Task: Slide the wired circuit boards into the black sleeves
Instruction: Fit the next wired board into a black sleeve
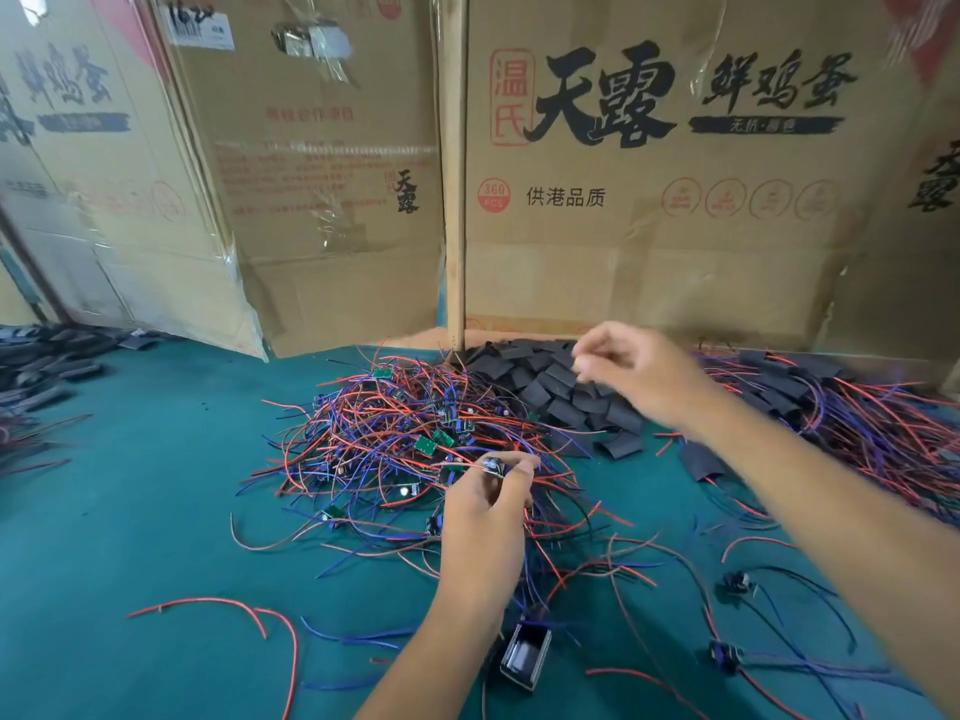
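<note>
wired circuit boards (415, 439) are seen heaped in a tangle of red and blue leads at the middle of the green table (156, 511). one small board (492, 466) is pinched at the near edge of that heap by the left hand (483, 522), fingertips curled tight on it, its wires trailing down into the pile. just behind and to the right, a mound of flat black sleeves (561, 397) is spread against the foot of the cardboard wall (649, 226). the right hand (639, 371) is held above that mound, blurred, its fingers bent and drawn towards the thumb; whether anything is held between them cannot be told. further right, a second pile (857, 413) is seen, where black sleeves and red and blue wires are mixed together. a lone sleeve (701, 459) is laid flat on the green cloth near the right forearm. at the near edge, beside the left forearm, a small dark open-ended box (524, 657) is lying. a few loose wired parts (737, 584) are scattered at the near right. at the far left more dark pieces (47, 361) are stacked. a wooden post (454, 200) is stood upright between the cardboard panels.
</note>
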Available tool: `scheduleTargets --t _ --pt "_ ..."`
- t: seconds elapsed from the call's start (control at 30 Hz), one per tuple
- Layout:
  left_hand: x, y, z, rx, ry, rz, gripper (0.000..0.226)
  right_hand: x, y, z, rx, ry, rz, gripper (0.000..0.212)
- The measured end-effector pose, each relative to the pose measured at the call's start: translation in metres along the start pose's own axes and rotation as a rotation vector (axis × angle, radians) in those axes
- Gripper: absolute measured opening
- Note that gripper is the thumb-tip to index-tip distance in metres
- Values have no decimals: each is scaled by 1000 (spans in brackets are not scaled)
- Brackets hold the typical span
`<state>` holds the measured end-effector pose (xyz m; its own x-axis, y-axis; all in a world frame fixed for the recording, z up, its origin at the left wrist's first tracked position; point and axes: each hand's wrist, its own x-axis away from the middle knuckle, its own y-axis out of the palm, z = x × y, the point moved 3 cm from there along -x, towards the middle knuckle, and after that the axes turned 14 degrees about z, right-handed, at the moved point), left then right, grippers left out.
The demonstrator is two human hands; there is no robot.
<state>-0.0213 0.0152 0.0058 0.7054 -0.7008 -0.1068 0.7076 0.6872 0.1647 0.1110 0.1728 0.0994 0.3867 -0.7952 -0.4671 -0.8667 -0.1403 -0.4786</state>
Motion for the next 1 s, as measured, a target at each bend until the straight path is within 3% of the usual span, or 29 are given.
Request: scheduleTargets --t 0.07,0.23,0.4,0.6,0.77,0.87,0.93,1.0 --pt "2 1 1 -36 61 -21 14 -35 3 27 223 93 10 5" --pt "4 0 1 -91 149 -61 20 -74 36 89 856 118 -140 17" --pt "5 0 3 -94 170 -63 21 -81 45 115 1025 153 -158 45" --pt "8 1 6 -88 183 -114 15 -80 42 125 934 188 -109 28" --pt "7 2 7 44 56 -147 15 -65 11 103 770 255 91 25" --pt "11 5 10 215 -102 -259 13 -33 -11 73 372 331 222 18" --pt "18 8 13 282 -166 -371 13 10 -13 44 18 372 191 10" --pt "25 12 15 330 -214 -468 18 61 -6 18 -188 338 80 9"
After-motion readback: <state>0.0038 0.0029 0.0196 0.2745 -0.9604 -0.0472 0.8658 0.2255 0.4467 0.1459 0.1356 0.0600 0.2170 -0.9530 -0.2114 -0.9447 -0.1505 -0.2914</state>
